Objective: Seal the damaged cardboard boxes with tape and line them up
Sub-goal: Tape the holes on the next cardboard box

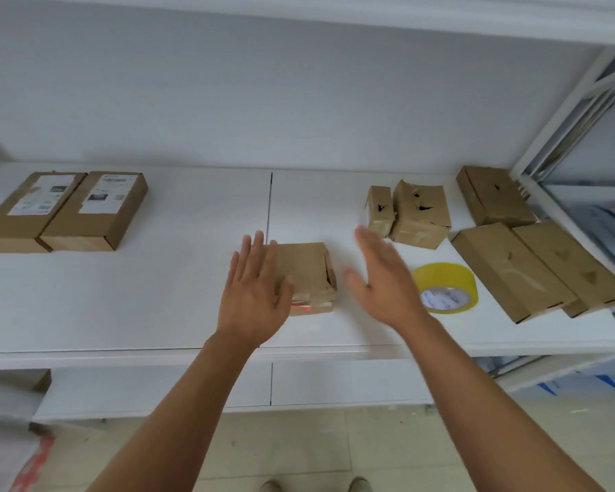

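Note:
A small crumpled cardboard box (308, 271) lies on the white shelf (157, 296) in the middle, its right edge torn. My left hand (254, 296) spreads flat over the box's left side, fingers straight. My right hand (384, 282) hovers just right of the box with straight fingers, holding nothing. A yellow roll of tape (446, 287) lies flat to the right of that hand. Two small boxes with holes (409, 216) stand behind it. Three longer brown boxes (533, 257) with punctures lie at the right end.
Two labelled boxes (64, 211) lie side by side at the far left of the shelf. A white upright post (565, 111) frames the right end. A lower shelf (334, 385) and tiled floor show below, with my shoes at the bottom edge.

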`<state>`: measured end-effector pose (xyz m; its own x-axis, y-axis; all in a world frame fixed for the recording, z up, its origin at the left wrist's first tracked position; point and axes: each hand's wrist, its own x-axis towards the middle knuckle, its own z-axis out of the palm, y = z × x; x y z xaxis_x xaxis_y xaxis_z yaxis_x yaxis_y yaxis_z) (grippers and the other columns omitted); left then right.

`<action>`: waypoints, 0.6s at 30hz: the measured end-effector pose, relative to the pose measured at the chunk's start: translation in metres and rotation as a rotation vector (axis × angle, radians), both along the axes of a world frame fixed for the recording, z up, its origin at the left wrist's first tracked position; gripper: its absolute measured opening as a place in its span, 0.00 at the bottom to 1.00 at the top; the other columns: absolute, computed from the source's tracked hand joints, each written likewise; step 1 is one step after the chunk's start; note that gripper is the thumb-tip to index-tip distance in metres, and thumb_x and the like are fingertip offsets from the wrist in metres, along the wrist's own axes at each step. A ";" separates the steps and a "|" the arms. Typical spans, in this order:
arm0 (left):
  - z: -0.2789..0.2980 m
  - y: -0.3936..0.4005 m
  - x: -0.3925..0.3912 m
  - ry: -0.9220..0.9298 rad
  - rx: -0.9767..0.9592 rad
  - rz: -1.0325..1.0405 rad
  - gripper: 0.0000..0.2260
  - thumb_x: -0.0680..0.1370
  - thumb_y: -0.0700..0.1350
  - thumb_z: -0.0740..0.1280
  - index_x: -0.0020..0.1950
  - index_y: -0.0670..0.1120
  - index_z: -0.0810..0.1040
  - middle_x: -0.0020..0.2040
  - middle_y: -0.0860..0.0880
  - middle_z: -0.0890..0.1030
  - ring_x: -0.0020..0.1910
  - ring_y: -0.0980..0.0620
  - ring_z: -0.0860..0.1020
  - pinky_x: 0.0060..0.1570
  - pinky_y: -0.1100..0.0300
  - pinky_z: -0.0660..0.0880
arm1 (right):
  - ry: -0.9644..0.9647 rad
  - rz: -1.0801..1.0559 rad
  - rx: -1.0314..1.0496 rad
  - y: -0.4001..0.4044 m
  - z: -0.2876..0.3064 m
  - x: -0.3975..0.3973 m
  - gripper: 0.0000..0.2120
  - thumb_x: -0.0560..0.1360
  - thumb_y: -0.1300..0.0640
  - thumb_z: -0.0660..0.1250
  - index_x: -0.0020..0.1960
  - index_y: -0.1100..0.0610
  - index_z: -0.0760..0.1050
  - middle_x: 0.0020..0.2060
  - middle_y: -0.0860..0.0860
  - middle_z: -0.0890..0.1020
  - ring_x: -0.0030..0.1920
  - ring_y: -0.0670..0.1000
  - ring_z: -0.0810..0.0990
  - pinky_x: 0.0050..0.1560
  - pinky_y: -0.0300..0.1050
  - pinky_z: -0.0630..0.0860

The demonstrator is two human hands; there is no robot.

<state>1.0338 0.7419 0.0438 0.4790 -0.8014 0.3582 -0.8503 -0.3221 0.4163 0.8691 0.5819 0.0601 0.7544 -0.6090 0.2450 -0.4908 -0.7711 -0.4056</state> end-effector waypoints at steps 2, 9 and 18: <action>0.012 -0.017 -0.027 -0.069 -0.221 -0.024 0.22 0.79 0.47 0.57 0.70 0.39 0.73 0.69 0.38 0.74 0.70 0.41 0.71 0.69 0.49 0.67 | -0.050 -0.212 -0.124 -0.035 0.003 -0.041 0.27 0.78 0.44 0.55 0.67 0.63 0.72 0.63 0.61 0.77 0.66 0.63 0.72 0.63 0.56 0.70; -0.012 -0.122 -0.125 0.740 0.120 -0.255 0.20 0.81 0.36 0.57 0.73 0.48 0.71 0.71 0.48 0.73 0.70 0.51 0.71 0.66 0.63 0.66 | 0.029 -0.392 0.350 -0.101 -0.014 -0.115 0.21 0.80 0.42 0.59 0.37 0.57 0.66 0.34 0.51 0.73 0.38 0.53 0.73 0.35 0.46 0.65; -0.027 -0.187 -0.138 0.439 0.529 -0.275 0.16 0.80 0.35 0.56 0.68 0.39 0.71 0.64 0.39 0.76 0.64 0.40 0.73 0.66 0.51 0.61 | -0.131 -0.270 0.551 -0.121 -0.025 -0.128 0.21 0.78 0.42 0.64 0.36 0.55 0.62 0.31 0.49 0.67 0.33 0.50 0.68 0.37 0.48 0.66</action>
